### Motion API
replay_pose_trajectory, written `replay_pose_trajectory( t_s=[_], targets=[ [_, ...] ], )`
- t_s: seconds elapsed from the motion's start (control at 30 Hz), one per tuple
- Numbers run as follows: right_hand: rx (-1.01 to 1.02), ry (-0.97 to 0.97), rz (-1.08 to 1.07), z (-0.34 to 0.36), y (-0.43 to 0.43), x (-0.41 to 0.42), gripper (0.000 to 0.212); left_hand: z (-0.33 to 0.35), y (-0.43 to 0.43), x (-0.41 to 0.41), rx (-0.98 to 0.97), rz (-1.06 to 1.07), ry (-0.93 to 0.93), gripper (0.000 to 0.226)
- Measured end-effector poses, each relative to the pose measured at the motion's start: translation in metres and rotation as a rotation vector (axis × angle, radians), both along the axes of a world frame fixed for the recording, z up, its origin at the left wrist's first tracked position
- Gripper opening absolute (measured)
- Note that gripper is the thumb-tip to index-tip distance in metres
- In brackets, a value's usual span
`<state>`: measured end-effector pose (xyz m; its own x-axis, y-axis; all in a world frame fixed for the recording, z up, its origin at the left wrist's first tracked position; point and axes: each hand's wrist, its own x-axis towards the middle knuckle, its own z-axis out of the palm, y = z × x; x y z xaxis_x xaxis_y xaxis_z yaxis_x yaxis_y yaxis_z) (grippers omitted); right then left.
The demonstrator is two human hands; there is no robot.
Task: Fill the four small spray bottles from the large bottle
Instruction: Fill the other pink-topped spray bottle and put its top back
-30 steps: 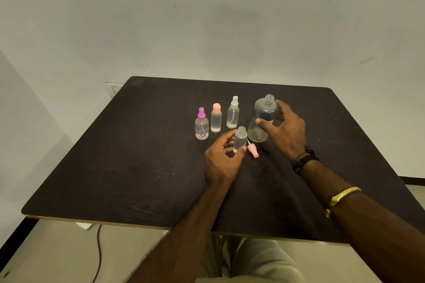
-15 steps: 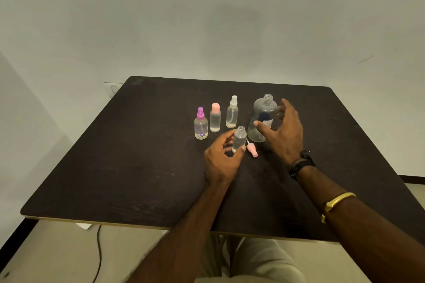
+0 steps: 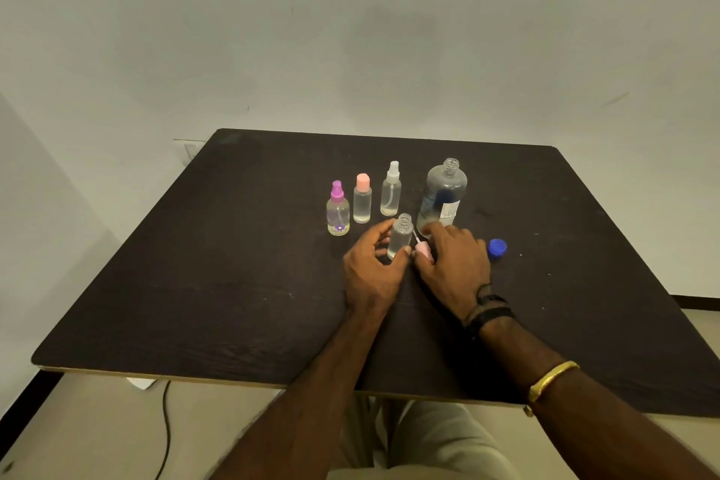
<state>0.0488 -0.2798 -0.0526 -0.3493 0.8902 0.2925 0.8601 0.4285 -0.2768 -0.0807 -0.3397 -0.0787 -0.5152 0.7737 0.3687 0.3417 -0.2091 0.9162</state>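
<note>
My left hand grips an uncapped small clear bottle that stands on the dark table. Just right of it, my right hand pinches the pink spray cap, which lies on the table with its thin tube pointing toward the bottle. The large clear bottle stands open behind my right hand, nearly empty. Three capped small bottles stand in a row to the left: a purple-topped one, a pink-topped one and a white-topped one.
A blue cap lies on the table right of my right hand. A grey wall rises behind the table. A black cable runs over the floor below the table's front edge.
My right hand let go of the large bottle and came down toward me onto the pink spray cap. The blue cap is now uncovered. My left hand kept its hold on the small bottle.
</note>
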Motion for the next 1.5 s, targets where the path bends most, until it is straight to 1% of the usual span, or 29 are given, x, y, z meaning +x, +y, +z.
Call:
replay_pose_trajectory(
  t_s=[0.1, 0.17, 0.23, 0.3, 0.43, 0.5, 0.6, 0.73, 0.83, 1.1, 1.23, 1.5],
  targets=[
    [0.001, -0.039, -0.032, -0.004, -0.001, -0.002, 0.026, 0.001, 0.000, 0.001, -0.007, 0.003, 0.004, 0.049],
    [0.004, 0.010, -0.028, -0.006, -0.001, -0.001, 0.021, 0.001, 0.000, 0.000, -0.010, 0.002, 0.010, 0.048],
    [0.013, 0.137, -0.009, -0.005, -0.001, 0.000, 0.015, 0.000, 0.000, 0.000, -0.015, 0.001, 0.014, 0.048],
    [0.045, 0.309, 0.021, -0.002, 0.000, 0.003, 0.012, 0.000, 0.001, -0.001, -0.026, 0.000, 0.016, 0.049],
    [0.267, 0.626, 0.083, 0.017, -0.002, 0.005, 0.014, 0.001, 0.001, -0.001, -0.048, -0.001, 0.012, 0.050],
    [0.355, 0.703, 0.115, 0.028, -0.002, 0.006, 0.015, 0.002, 0.000, -0.001, -0.049, -0.003, 0.017, 0.050],
    [0.430, 0.750, 0.156, 0.038, -0.002, 0.008, 0.018, 0.001, 0.001, -0.001, -0.047, -0.004, 0.012, 0.051],
    [0.455, 0.740, 0.206, 0.042, -0.003, 0.010, 0.022, 0.000, 0.002, -0.002, -0.059, -0.005, 0.011, 0.051],
    [0.420, 0.696, 0.219, 0.038, -0.001, 0.012, 0.024, 0.000, 0.001, -0.001, -0.052, -0.007, 0.002, 0.050],
    [0.323, 0.616, 0.320, 0.038, -0.002, 0.010, 0.020, 0.000, 0.000, -0.001, -0.007, -0.040, 0.031, 0.050],
    [0.273, 0.623, 0.367, 0.037, -0.002, 0.004, 0.028, -0.002, 0.001, -0.002, 0.013, -0.039, 0.054, 0.049],
    [0.238, 0.542, 0.442, 0.032, -0.002, 0.003, 0.030, 0.000, 0.000, -0.001, 0.067, -0.018, 0.070, 0.044]
  ],
)
